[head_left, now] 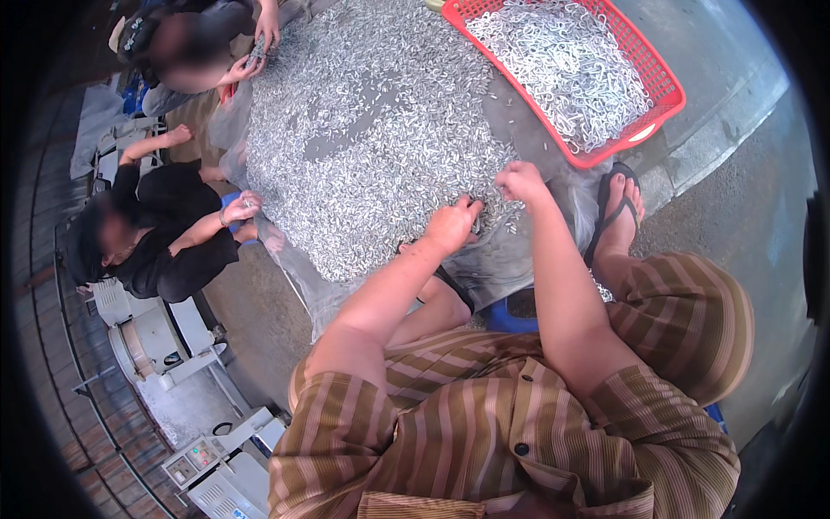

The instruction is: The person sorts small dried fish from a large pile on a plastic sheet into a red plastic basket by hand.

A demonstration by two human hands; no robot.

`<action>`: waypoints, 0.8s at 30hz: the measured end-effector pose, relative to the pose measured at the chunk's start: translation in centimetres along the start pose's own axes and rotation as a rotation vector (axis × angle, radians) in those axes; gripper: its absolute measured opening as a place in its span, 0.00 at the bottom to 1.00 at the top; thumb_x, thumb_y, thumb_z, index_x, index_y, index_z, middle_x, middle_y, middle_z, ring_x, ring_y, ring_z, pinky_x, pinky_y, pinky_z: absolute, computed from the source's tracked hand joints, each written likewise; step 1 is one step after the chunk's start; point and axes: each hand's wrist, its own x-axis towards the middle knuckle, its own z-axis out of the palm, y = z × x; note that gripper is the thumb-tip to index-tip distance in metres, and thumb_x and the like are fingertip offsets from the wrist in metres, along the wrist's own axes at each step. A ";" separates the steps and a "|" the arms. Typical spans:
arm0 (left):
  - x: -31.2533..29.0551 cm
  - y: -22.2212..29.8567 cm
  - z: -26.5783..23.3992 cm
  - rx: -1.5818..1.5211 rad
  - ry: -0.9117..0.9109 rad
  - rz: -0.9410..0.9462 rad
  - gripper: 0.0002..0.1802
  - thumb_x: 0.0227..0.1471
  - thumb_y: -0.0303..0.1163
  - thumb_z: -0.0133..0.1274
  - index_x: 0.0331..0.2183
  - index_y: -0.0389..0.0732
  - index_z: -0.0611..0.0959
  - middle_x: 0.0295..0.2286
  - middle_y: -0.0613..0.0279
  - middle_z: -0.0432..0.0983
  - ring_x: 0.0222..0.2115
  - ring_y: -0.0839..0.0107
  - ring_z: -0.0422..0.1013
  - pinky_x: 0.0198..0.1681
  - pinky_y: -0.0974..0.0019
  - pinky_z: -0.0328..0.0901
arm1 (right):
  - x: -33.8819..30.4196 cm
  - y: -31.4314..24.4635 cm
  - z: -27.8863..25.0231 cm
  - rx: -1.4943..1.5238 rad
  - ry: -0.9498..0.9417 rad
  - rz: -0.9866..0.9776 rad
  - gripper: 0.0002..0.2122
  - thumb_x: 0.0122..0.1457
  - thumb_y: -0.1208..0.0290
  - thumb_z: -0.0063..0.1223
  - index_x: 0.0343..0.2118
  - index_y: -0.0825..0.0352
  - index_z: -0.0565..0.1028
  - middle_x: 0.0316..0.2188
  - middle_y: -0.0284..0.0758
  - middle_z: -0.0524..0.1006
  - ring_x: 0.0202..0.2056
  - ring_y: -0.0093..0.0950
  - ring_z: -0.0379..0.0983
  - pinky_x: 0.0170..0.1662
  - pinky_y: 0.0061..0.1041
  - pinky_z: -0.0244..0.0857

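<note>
Small silvery metal pieces [372,182] lie spread in a wide heap on a grey sheet. At the heap's near right edge my left hand [451,227] reaches down among them, its fingers bent and closed; what they hold is hidden. Just right of it, my right hand [521,182] is raised slightly over the pieces, fingers curled together in a pinch. Anything in that pinch is too small to make out. The two hands are apart.
A red plastic basket [677,97] full of white-silver hooked metal pieces [575,73] stands at the far right. Two people sit on the left: one hand [242,206] is by the heap's edge, and another person's hands [268,30] are farther off. Grey machines [156,346] stand behind.
</note>
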 end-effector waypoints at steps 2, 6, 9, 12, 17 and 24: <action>0.0 -0.3 1.1 -0.006 0.022 0.029 0.31 0.34 0.34 0.63 0.45 0.49 0.71 0.40 0.54 0.67 0.29 0.50 0.73 0.33 0.54 0.70 | -0.5 0.0 -0.2 0.445 0.008 -0.095 0.02 0.40 0.79 0.49 0.20 0.69 0.70 0.26 0.41 0.75 0.30 0.30 0.74 0.32 0.28 0.70; 0.9 -2.6 2.3 -0.090 0.072 0.173 0.24 0.34 0.30 0.61 0.40 0.45 0.75 0.35 0.55 0.70 0.28 0.56 0.74 0.31 0.58 0.70 | -0.7 0.3 -0.8 0.760 -0.104 -0.123 0.06 0.40 0.82 0.42 0.23 0.69 0.69 0.27 0.42 0.74 0.28 0.32 0.74 0.28 0.30 0.70; 1.9 -4.3 0.5 -0.310 0.005 0.186 0.17 0.35 0.26 0.58 0.33 0.42 0.77 0.28 0.57 0.73 0.26 0.64 0.74 0.30 0.63 0.69 | -0.2 1.3 -0.7 0.675 -0.125 -0.073 0.04 0.42 0.79 0.43 0.24 0.69 0.69 0.27 0.42 0.74 0.26 0.32 0.74 0.28 0.31 0.70; 2.6 -4.3 -2.4 -0.669 -0.165 0.016 0.07 0.40 0.20 0.54 0.28 0.37 0.77 0.21 0.63 0.74 0.21 0.74 0.73 0.26 0.70 0.69 | -0.9 1.4 0.1 0.559 -0.121 0.013 0.07 0.45 0.74 0.45 0.28 0.70 0.71 0.26 0.42 0.74 0.25 0.32 0.73 0.28 0.31 0.70; 3.4 -2.9 -7.3 -1.004 -0.245 -0.076 0.03 0.45 0.19 0.53 0.27 0.35 0.76 0.23 0.64 0.74 0.23 0.74 0.74 0.25 0.73 0.70 | -1.5 0.9 1.5 0.425 -0.221 0.158 0.20 0.53 0.56 0.45 0.39 0.70 0.72 0.35 0.44 0.73 0.31 0.34 0.73 0.33 0.34 0.70; 3.7 -0.1 -8.6 -0.799 -0.123 -0.040 0.09 0.44 0.24 0.55 0.32 0.35 0.80 0.29 0.59 0.78 0.27 0.72 0.75 0.29 0.72 0.69 | -1.9 0.9 1.4 0.643 -0.276 0.044 0.14 0.54 0.61 0.46 0.34 0.69 0.71 0.30 0.38 0.72 0.29 0.32 0.73 0.34 0.35 0.71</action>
